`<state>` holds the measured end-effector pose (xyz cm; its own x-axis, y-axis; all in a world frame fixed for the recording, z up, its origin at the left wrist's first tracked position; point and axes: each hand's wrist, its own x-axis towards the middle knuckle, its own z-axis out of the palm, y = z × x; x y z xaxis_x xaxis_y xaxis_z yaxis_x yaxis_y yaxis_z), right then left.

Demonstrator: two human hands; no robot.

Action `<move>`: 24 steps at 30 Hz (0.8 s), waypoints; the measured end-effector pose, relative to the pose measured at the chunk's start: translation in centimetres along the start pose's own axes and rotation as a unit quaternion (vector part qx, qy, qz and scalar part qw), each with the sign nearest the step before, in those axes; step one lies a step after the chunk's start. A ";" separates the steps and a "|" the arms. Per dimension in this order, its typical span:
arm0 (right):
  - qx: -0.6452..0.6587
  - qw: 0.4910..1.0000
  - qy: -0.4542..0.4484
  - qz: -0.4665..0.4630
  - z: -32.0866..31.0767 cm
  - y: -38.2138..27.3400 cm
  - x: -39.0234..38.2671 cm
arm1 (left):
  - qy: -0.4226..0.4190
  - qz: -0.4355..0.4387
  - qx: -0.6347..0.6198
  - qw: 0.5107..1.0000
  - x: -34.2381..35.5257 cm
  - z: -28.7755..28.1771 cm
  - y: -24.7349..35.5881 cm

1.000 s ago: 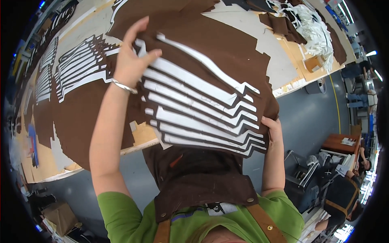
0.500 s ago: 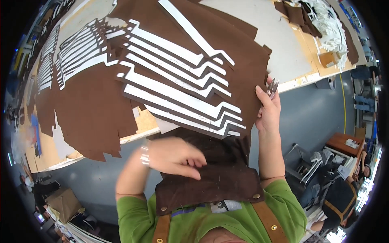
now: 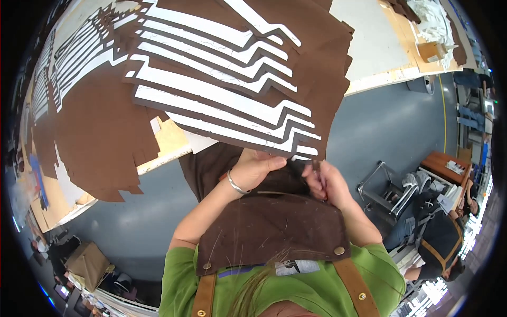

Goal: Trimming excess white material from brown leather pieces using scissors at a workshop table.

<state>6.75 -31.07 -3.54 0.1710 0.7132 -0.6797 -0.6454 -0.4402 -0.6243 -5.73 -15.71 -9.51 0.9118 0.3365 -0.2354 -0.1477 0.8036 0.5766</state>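
Brown fabric pieces lie overlapping on the table, with white zigzag-ended strips on them. At the lowest strip's near edge, my left hand pinches the brown fabric between thumb and fingers. My right hand is closed around small metal thread snips, mostly hidden by the fingers. Their tip is close to the fabric's lower right corner; whether it touches the cloth I cannot tell. A silver bangle circles my left wrist.
More brown pieces with white strips spread over the table on the left. A pile of white scraps and a small cardboard piece sit at the far right. A metal-framed cart stands on the floor to the right, near another person.
My left hand has come up from over the apron to grip the fabric's near edge. My right hand has moved down and left from the fabric's right side, bringing the snips to the corner.
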 end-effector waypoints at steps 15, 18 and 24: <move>0.248 0.955 0.077 -0.142 3.1 1.8 1.1 | -0.059 -0.087 -0.154 0.982 -1.7 -0.1 0.5; 0.211 0.943 0.064 -0.249 3.5 0.1 1.2 | -0.022 0.021 -0.195 0.980 -1.8 2.3 1.9; 0.164 0.929 -0.037 -0.330 2.1 -2.2 0.1 | -0.050 0.041 -0.283 0.957 -1.2 4.1 3.9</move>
<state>6.64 -28.87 -1.40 0.5653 0.8102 -0.1550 -0.6130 0.2868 -0.7362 -5.81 -14.98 -3.84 0.9164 0.3832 -0.1154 -0.3778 0.9235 0.0668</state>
